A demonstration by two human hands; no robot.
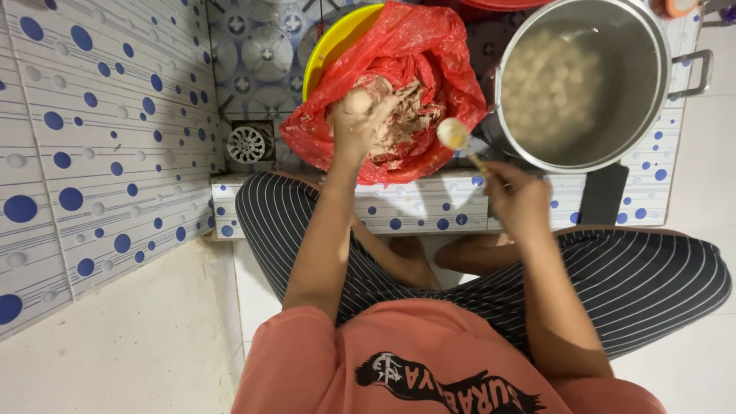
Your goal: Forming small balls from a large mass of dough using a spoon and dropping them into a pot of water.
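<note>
A person's left hand (359, 116) squeezes pale meat paste (399, 123) in a red bag (418, 54), fingers closed around it; the right hand (515, 201) grips a spoon (454, 136) carrying a ball beside the pot (659, 46).

White wall tiles (92, 138) dotted with blue circles fill the left of the frame. At upper centre, patterned grey-blue floor tiles (261, 54) surround a round metal drain cover (247, 144). A low tiled ledge (429, 205), in the same blue-dot pattern, crosses the middle. Plain pale floor (130, 345) spreads over the lower left and the right edge. The light is even and soft.
</note>
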